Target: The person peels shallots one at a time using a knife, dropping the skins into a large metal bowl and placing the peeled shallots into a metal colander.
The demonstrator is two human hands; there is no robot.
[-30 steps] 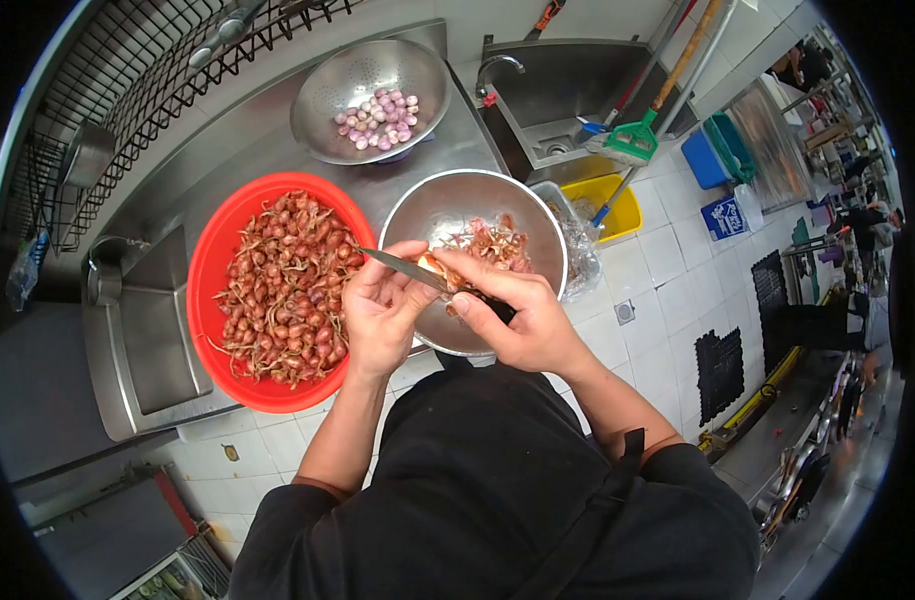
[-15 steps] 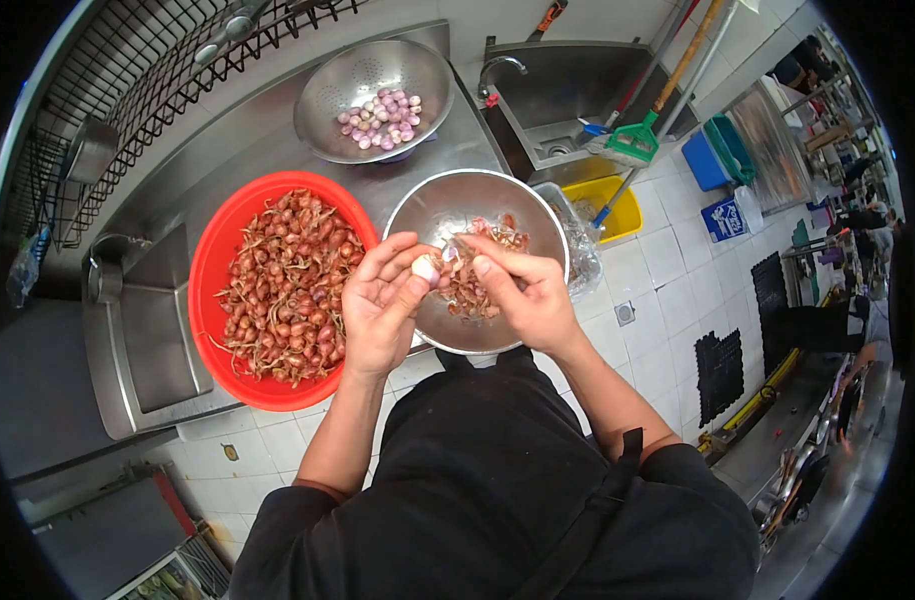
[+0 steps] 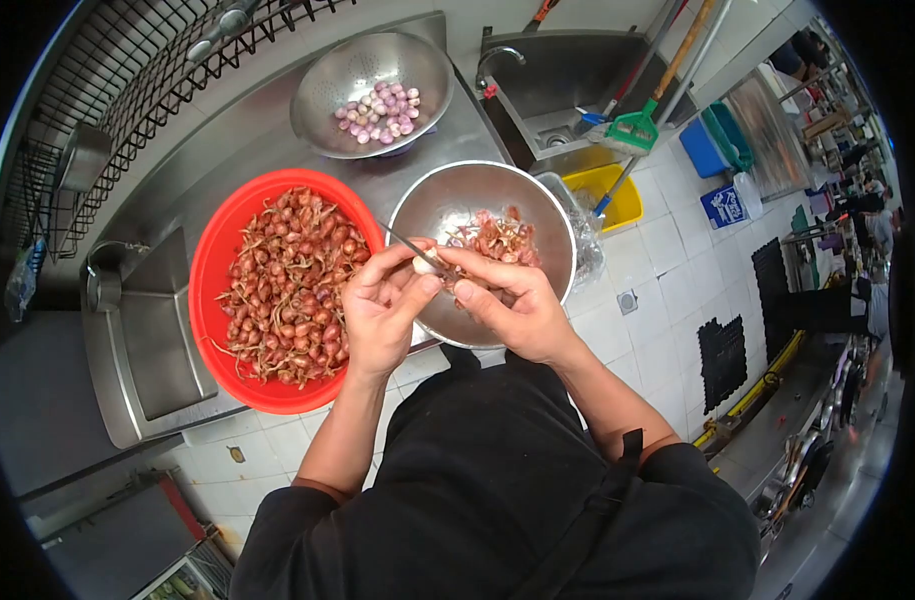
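My left hand (image 3: pixel 382 310) is closed round a partly peeled shallot (image 3: pixel 424 264), pale where its skin is off. My right hand (image 3: pixel 517 305) pinches a small knife (image 3: pixel 405 242), whose narrow dark blade reaches left across the shallot; its handle is hidden by the fingers. Both hands meet over the near left part of a steel mixing bowl (image 3: pixel 569 225), which has papery shallot skins (image 3: pixel 502 240) in it. Left of my hands stands a red basin (image 3: pixel 205 290) heaped with unpeeled shallots (image 3: pixel 292 290).
A steel colander (image 3: pixel 312 95) with peeled shallots (image 3: pixel 379 115) stands at the back of the steel counter (image 3: pixel 267 145). Sinks (image 3: pixel 162 330) lie at the left and back right. A yellow bin (image 3: pixel 617 195), a green broom (image 3: pixel 634 130) and plastic bags (image 3: pixel 585 245) are right of the bowl.
The knife blade has swung into view, now pointing left over the shallot. My right hand has come in closer to my left, and the fingers of both now meet.
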